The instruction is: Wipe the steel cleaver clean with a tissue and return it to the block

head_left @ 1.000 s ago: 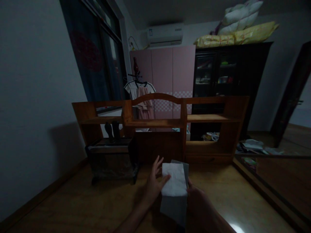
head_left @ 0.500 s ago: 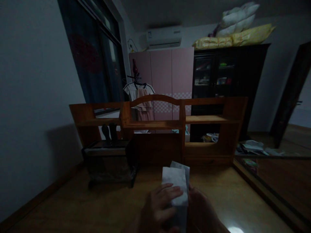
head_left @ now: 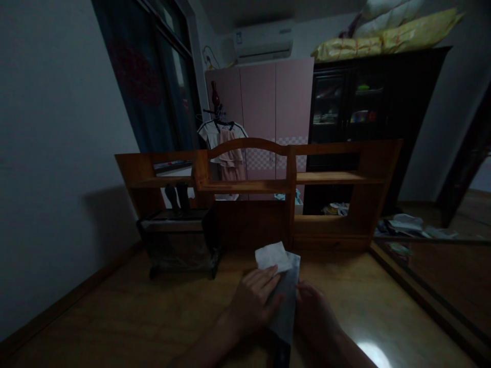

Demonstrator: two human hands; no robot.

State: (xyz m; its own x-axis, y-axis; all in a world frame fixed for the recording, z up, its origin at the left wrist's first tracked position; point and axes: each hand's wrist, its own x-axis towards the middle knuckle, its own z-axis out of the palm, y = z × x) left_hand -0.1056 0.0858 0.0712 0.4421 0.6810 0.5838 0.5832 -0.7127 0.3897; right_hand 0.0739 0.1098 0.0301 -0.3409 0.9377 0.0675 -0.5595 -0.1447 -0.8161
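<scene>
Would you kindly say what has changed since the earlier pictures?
The white sheet moved toward the far end of the knife, baring more of it; the left hand touches the sheet's near edge. The right hand still holds the knife; the wooden shelf stayed.

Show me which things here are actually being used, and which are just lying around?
In use:
Broad grey metal knife with a black handle
Thin white sheet, paper or cloth, overlapping the blade

Just around:
Boxy dark rack with upright black handles
Brown wooden shelf unit
Tall pink wardrobe
Shiny yellow bundle
</scene>
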